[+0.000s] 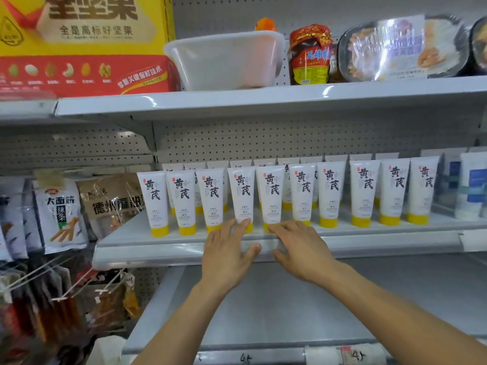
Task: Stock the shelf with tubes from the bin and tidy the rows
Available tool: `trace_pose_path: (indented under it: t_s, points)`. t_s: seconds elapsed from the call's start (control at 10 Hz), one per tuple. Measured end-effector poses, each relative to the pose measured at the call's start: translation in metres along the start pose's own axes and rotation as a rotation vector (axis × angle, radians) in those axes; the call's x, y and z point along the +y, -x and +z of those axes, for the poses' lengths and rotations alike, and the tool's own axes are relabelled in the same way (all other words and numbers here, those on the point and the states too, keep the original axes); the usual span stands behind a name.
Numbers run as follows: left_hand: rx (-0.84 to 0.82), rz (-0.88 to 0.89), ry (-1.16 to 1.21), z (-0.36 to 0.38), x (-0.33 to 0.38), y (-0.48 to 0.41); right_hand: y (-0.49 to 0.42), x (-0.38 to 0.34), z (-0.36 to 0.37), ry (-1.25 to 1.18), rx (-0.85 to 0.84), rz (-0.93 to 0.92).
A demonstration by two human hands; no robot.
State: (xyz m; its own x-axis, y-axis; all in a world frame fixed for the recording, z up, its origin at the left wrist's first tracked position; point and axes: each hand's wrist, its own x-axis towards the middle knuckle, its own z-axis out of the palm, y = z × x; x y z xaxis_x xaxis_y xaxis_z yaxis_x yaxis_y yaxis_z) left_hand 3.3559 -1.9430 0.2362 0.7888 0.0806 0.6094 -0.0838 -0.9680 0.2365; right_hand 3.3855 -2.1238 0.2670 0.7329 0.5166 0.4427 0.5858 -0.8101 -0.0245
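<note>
**Landmark:** front lip of the middle shelf.

**Tubes**: white, yellow caps. Standing cap-down just behind the lip, ten in the front row, a second row behind. Long axis vertical. Label in black brush characters: 黄芪. Smaller print beneath, too small to read.

**Left hand**: across the lip, fingers straight and spread, holding nothing. Fingertips touching the yellow cap of the fourth tube from the row's left end.

**Right hand**: across the lip, just right of the left hand, fingers straight, holding nothing. Fingertips at the cap of the fifth tube.

**Governing relation:** both tubes straight ahead of the hands, just beyond the lip, with contact low at the caps. Left hand nearer the fourth tube, right hand nearer the fifth. Probable step: squaring these two with their neighbours. Tall bodies on narrow caps, so likely to tip under a push applied higher up.

**Bin**: clear plastic, on the shelf above the lip, well apart from both hands. No tubes visible through its wall.

**Other writing:**
- Nut box, above and left of the lip: 全坚果, 全是高标好坚果.
- Snack bag, left of the lip: 大面筋, 辣条.
- Brown bag, beside the snack bag: 德州, rest unclear.
- Red pack, above the lip: 瓦罐, remainder hidden.
- Rail, below the lip: handwritten 45.
</note>
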Motion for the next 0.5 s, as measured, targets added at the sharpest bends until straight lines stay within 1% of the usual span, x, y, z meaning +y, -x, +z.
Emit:
trace_pose_path:
  t_s: [0.2, 0.3, 0.4, 0.5]
  points:
    - [-0.019, 0.004, 0.01, -0.002, 0.001, 0.0, 0.0, 0.001, 0.0, 0.014, 0.008, -0.001]
    - [-0.034, -0.001, 0.046, -0.002, -0.001, -0.001, 0.0, 0.003, -0.001, -0.017, -0.006, 0.005]
    - [0.019, -0.01, 0.127, -0.01, 0.006, 0.005, 0.012, 0.003, -0.011, -0.088, 0.012, 0.023]
    - [0.105, -0.054, 0.188, -0.02, 0.018, 0.012, 0.025, 0.007, -0.022, -0.109, 0.114, 0.042]
